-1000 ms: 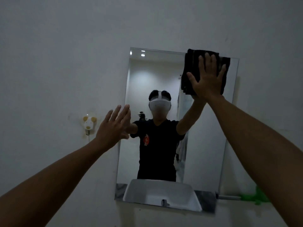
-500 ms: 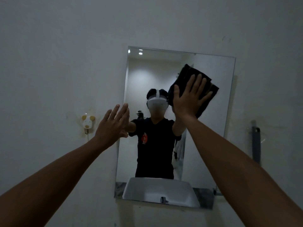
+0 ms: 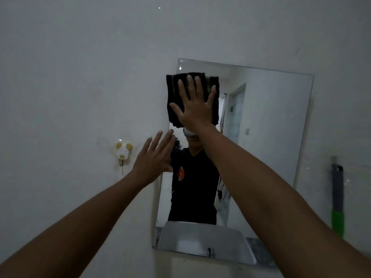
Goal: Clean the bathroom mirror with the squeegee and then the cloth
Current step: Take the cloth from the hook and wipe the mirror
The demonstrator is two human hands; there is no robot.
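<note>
A frameless rectangular mirror (image 3: 271,137) hangs on the white wall. My right hand (image 3: 195,105) presses a folded black cloth (image 3: 174,93) flat against the mirror's upper left corner, fingers spread over it. My left hand (image 3: 154,159) rests open against the mirror's left edge, lower down, holding nothing. A squeegee (image 3: 337,199) with a grey blade part and a green handle hangs on the wall to the right of the mirror.
A small white and yellow animal-shaped hook (image 3: 122,151) is stuck on the wall left of the mirror. The mirror reflects a person in a black shirt, a doorway and a white sink (image 3: 200,237) at the bottom.
My right hand has swept the black cloth from the mirror's upper right corner across to its upper left corner. My left hand has stayed at the left edge. The view has shifted left.
</note>
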